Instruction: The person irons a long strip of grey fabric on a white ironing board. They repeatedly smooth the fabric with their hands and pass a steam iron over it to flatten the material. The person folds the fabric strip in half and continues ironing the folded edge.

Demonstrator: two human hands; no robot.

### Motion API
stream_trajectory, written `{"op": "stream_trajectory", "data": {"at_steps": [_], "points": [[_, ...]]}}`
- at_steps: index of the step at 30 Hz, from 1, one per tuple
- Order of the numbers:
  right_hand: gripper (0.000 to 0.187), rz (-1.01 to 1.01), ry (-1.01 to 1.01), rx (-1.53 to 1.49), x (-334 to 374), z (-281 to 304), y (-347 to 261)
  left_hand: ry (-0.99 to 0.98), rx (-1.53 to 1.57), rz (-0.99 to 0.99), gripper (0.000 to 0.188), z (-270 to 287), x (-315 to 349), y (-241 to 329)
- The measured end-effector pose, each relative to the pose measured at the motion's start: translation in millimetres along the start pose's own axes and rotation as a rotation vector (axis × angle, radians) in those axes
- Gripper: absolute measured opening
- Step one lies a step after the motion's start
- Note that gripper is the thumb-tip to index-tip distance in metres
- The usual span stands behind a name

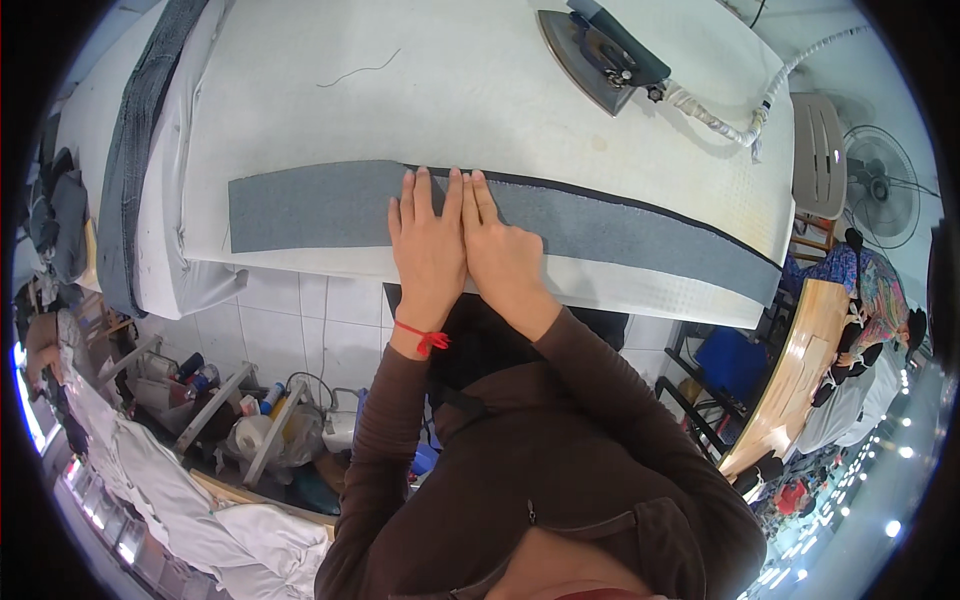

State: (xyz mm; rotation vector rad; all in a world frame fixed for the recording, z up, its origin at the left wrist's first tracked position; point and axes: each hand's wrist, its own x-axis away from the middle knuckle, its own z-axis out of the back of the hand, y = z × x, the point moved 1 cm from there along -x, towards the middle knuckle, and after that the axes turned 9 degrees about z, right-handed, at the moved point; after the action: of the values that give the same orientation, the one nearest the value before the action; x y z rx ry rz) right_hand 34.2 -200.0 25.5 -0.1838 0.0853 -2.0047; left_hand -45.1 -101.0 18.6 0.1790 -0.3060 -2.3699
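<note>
Grey fabric strip (315,207) is lying along the ironing table's (300,120) near edge; your left hand (428,235) and right hand (502,255) are pressing it flat-fingered, grasping nothing. Uneven pressure could pucker it. An iron (605,55) is resting far right on the table.

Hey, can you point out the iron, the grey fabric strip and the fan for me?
Iron (624,46): head view, on its dark handle.
Grey fabric strip (314,207): head view, on its flat part left of the hands.
Fan (882,187): head view, middle of its round grille.
</note>
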Motion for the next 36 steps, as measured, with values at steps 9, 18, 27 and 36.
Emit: {"op": "stream_trajectory", "data": {"at_steps": [9,18,27,36], "points": [[0.07,-0.103,0.022,-0.646,9,14,19,-0.09,-0.077,0.037,0.064,11,3,8],[0.044,-0.335,0.452,-0.531,-28,107,119,-0.145,-0.135,0.051,0.066,14,2,9],[0.074,-0.104,0.235,-0.173,-169,117,276,-0.144,-0.075,0.085,0.068,13,0,8],[0.082,-0.121,-0.153,-0.39,-141,128,237,-0.124,-0.043,0.107,0.07,16,2,7]]}}
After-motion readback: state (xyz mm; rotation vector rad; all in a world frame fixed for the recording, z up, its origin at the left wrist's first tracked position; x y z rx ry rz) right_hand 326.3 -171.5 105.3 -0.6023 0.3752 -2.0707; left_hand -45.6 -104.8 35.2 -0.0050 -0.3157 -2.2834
